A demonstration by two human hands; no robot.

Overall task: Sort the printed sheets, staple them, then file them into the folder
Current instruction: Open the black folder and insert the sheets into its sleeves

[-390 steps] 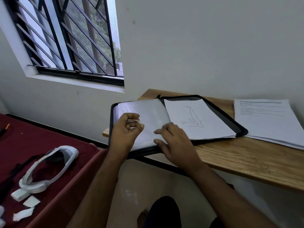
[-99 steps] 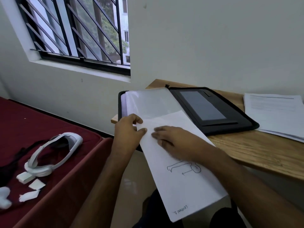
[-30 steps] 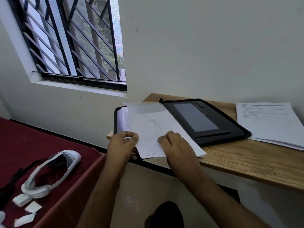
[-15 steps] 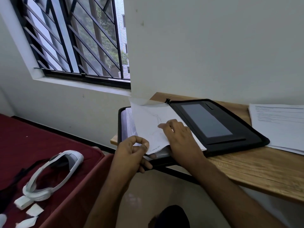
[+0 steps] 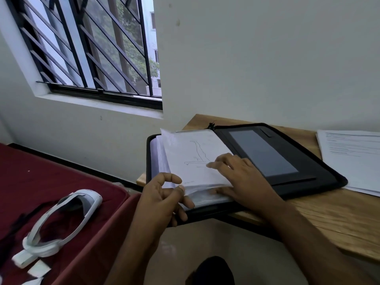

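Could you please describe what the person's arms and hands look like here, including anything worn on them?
Both forearms are bare as far as the view shows; no sleeve, cuff or glove appears on either. The left hand and the right hand show no ring, and neither wrist carries a watch or band. The fingernails look short and unpainted. Anything worn above the elbows lies outside the picture.

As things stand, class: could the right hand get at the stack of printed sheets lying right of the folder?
Probably yes. The right hand rests on the drawn sheet in the folder; the stack of printed sheets lies uncovered, with only the flat open folder between.
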